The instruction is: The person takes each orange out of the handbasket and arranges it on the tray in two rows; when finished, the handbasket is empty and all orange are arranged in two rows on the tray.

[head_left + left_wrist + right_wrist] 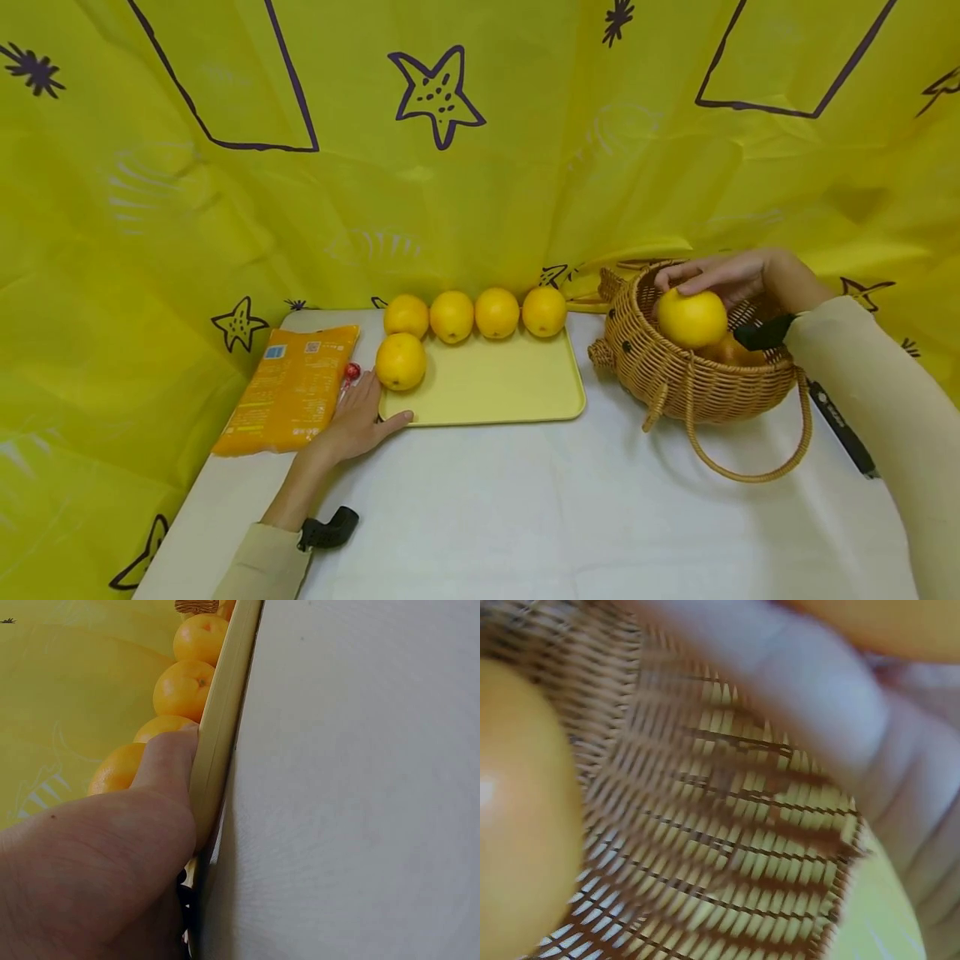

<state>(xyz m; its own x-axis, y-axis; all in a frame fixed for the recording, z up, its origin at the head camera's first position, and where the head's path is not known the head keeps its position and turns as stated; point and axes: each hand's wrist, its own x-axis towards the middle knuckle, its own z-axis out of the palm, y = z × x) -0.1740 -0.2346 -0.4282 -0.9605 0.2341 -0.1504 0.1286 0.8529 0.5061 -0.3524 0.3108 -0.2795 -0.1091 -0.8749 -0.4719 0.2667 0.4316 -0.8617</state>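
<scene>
Over the open top of a wicker basket, my right hand holds an orange with its fingers and thumb. In the right wrist view that orange shows at the top, by the blurred fingers. Another orange lies inside the basket. My left hand lies with straight fingers along the left side of a pale yellow tray, its thumb at the front corner. Several oranges stand on the tray: a row along the back and one at front left.
Left of the tray lies an orange plastic packet, with a red-wrapped lollipop between them. The basket's handle hangs to the front. A black pen-like object lies right of the basket. A yellow patterned cloth hangs behind the white table.
</scene>
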